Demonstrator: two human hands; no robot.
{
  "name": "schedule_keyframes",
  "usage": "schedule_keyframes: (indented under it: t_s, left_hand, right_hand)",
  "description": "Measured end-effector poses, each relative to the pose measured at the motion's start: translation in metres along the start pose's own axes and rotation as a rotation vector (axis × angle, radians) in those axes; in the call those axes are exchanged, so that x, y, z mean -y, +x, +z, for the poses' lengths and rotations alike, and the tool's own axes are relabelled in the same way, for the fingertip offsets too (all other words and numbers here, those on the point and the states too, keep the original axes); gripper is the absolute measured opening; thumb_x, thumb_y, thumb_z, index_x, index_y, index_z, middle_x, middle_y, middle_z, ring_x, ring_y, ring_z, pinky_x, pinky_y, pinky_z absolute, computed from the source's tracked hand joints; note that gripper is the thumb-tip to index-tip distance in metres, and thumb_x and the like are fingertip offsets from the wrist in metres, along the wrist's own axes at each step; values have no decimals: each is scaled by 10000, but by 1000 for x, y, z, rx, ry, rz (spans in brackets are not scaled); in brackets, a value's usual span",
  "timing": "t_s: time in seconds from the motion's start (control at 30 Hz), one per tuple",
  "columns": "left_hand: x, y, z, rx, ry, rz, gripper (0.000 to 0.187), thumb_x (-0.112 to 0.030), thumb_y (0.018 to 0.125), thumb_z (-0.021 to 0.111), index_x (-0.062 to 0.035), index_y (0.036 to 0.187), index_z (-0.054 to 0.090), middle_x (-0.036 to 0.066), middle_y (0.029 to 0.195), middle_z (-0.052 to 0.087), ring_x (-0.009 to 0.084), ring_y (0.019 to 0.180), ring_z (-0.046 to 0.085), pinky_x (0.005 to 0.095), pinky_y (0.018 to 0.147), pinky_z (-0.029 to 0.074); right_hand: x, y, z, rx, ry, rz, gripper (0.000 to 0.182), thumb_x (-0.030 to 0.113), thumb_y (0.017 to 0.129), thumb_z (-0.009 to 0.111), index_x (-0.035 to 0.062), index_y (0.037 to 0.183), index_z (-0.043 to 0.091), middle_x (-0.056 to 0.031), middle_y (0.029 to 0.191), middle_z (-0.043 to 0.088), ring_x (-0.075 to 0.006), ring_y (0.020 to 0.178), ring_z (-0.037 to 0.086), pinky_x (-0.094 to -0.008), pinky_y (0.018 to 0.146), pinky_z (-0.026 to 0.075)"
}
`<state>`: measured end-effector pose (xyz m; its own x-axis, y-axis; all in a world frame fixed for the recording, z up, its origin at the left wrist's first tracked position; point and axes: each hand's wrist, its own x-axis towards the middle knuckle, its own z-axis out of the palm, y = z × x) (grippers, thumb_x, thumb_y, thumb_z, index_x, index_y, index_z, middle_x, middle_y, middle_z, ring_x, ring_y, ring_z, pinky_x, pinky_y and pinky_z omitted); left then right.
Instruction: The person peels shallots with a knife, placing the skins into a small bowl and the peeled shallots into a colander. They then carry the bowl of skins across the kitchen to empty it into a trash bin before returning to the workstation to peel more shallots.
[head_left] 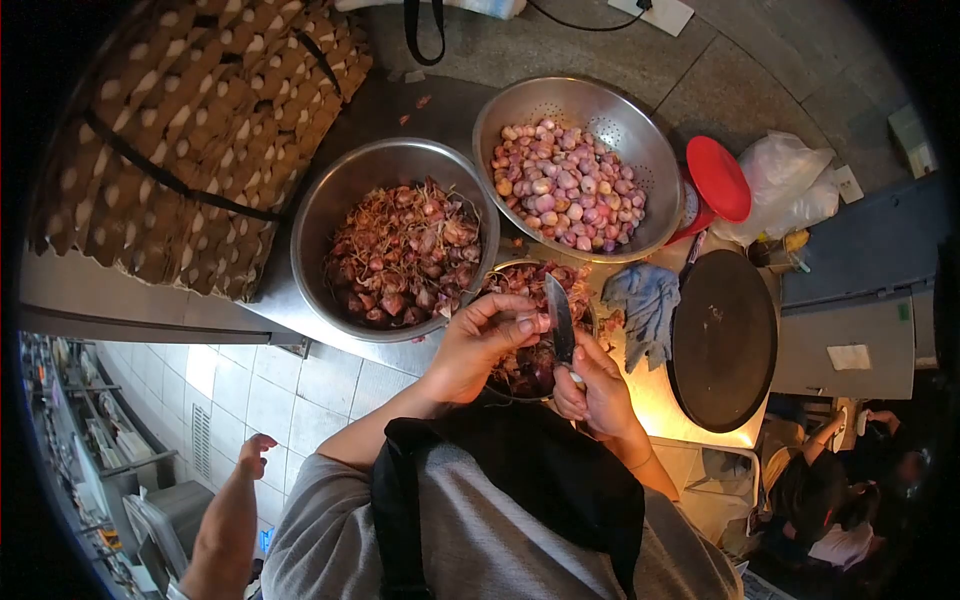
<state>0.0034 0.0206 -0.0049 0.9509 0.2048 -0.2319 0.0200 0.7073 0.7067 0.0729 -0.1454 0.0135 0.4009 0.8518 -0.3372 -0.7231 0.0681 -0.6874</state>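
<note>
My left hand point(482, 338) pinches a small shallot point(528, 324) at its fingertips, over a small metal bowl point(592, 318) of red shallots. My right hand point(598, 388) grips a knife point(559, 316), blade pointing up and touching the shallot. To the left, a large steel bowl point(345, 185) holds skins and unpeeled shallots. Behind it, a steel colander point(640, 125) is filled with peeled shallots point(570, 185).
Stacked egg trays point(200, 120) fill the upper left. A blue cloth point(645, 305), a round black pan point(722, 340), a red-lidded container point(718, 178) and a white plastic bag point(785, 185) lie to the right. Another person's arm point(228, 525) is lower left; someone sits lower right point(830, 490).
</note>
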Motion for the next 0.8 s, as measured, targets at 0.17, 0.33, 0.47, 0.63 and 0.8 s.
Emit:
schedule_keyframes:
  t_s: [0.17,0.33,0.47,0.63,0.8]
  left_hand:
    - [0,1,-3,28,-54,-46,260,-52,835,529,-33,1090,482,92,1038,569,138,902,562,261,800,457]
    - [-3,0,-6,79,-135,-94,283,-77,853,508,-37,1128,459,97,1098,538,134,906,548,259,807,452]
    - [-1,4,-6,49,-183,-87,274,-88,858,502,-30,1123,466,89,1095,537,139,940,534,261,827,442]
    - [-2,3,-7,0,-158,-91,250,-86,863,488,-22,1105,486,64,1037,553,144,939,540,252,829,448]
    - [-2,5,-8,53,-302,-147,259,-76,861,485,-30,1115,488,52,1005,561,137,909,559,232,801,473]
  right_hand:
    - [4,4,-4,-69,-11,-26,388,288,927,342,149,1288,315,13,511,303,-57,379,259,-178,354,244]
    - [10,7,-13,-180,-52,-91,350,286,927,346,160,1253,347,23,492,286,-58,374,256,-175,355,239]
    - [4,7,-18,-210,-176,-139,419,237,921,379,142,1321,297,31,512,300,-53,410,268,-169,388,245]
    - [-2,8,-6,-160,-394,-209,467,190,918,393,93,1346,235,44,571,317,-46,487,296,-167,454,266]
    - [-8,6,3,-113,-409,-221,464,188,919,384,71,1343,238,60,589,318,-45,498,293,-171,463,266]
